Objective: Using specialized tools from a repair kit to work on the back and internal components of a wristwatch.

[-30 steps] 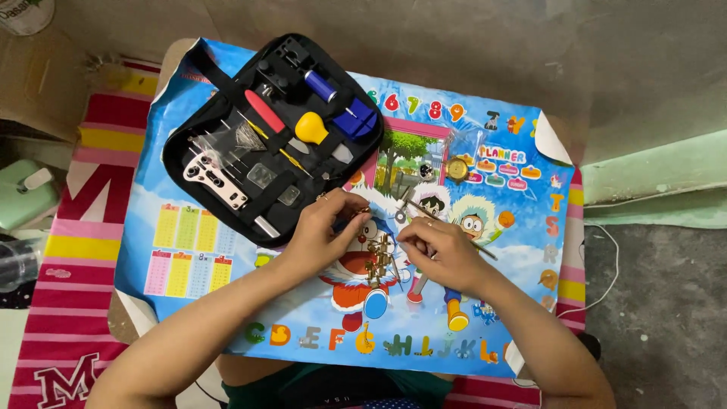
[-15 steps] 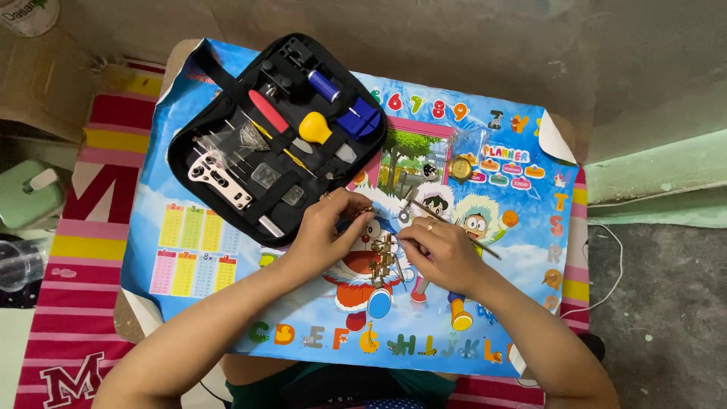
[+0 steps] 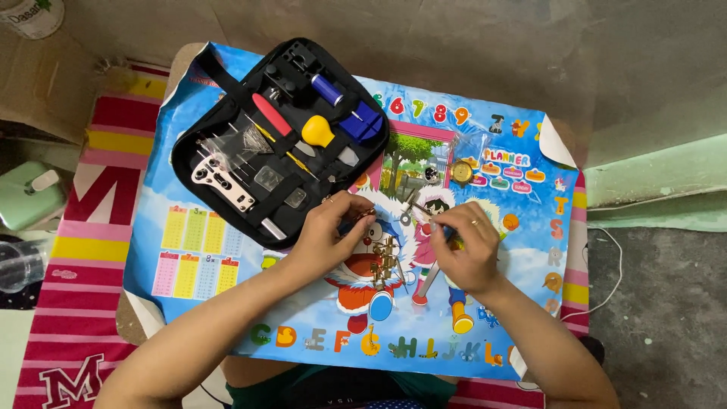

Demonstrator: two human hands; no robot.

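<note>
Mid-mat, both hands [image 3: 333,227] [image 3: 466,246] pinch gold watch band [image 3: 386,261].

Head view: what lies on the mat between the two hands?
In the head view, a gold-coloured metal watch band lies on the cartoon mat, between the left hand and right hand.

Single head view, straight down, close over the table [image 3: 189,60].

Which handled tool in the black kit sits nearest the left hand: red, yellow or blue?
The yellow-handled tool. It lies mid-case in the black kit, closest to the left hand; the red-handled tool and blue-handled tool sit farther up.
</note>
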